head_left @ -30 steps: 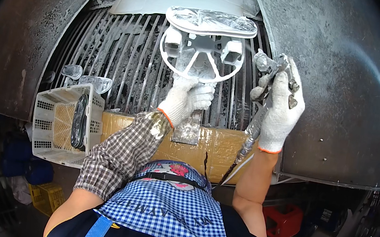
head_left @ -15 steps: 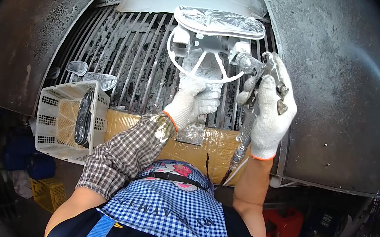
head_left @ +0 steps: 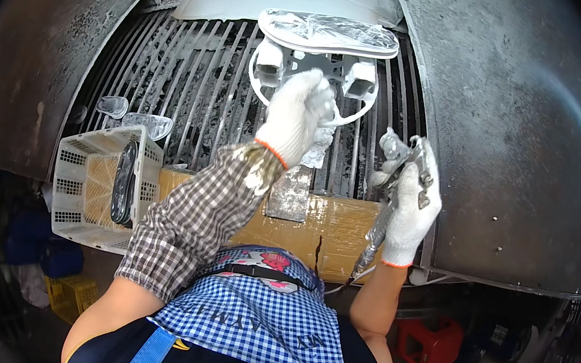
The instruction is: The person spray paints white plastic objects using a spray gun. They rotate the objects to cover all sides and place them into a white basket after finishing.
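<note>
My left hand, in a white knit glove, reaches over the near side of a white spoked ring. Its fingers are curled on the ring, and they hide the hub and spokes. Above the ring stands a white part with an oval top under clear film and two hollow, square-ended blocks. A flat metal strip comes out below. To the right, my right hand, also gloved, is wrapped round a grey-coated spray gun, held apart from the ring, with its hose hanging down.
A slatted metal grate lies underneath, between dark side panels. At left a white plastic basket holds a dark film-wrapped oval piece. Small clear pieces rest on the grate. Brown taped cardboard covers the front edge.
My left hand has moved up from the strip below onto the ring. The white part has turned a little. My right hand has drawn the spray gun down and back from the part.
</note>
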### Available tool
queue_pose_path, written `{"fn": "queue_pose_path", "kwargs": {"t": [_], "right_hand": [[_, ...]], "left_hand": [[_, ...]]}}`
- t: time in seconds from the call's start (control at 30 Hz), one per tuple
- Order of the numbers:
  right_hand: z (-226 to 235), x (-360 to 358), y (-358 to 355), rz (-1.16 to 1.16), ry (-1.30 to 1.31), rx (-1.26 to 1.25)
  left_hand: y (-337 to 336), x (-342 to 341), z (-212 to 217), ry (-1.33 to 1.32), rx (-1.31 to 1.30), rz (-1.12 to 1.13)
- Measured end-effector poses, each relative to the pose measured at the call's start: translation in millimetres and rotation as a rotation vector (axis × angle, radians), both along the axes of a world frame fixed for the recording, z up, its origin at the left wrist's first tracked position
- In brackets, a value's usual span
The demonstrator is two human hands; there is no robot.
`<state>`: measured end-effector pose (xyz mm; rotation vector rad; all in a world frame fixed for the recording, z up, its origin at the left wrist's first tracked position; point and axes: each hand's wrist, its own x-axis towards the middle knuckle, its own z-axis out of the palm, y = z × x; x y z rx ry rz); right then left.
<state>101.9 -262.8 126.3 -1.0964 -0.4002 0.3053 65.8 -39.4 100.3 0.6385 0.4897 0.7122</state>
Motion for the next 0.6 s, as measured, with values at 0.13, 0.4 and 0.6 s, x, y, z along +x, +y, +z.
{"fn": "queue_pose_path", "kwargs": {"t": [0.13, 0.4, 0.6], "right_hand": [[-28, -7, -18, -0.023, 0.051, -0.111], [-50, -32, -39, -0.074, -0.054, -0.328], [-76, -31, -48, -0.052, -0.099, -0.402]], "left_hand": [[9, 35, 21, -0.039, -0.072, 0.07], [12, 35, 55, 0.603, 0.885, -0.024], [46, 41, 8, 0.167, 0.63, 0.145]]}}
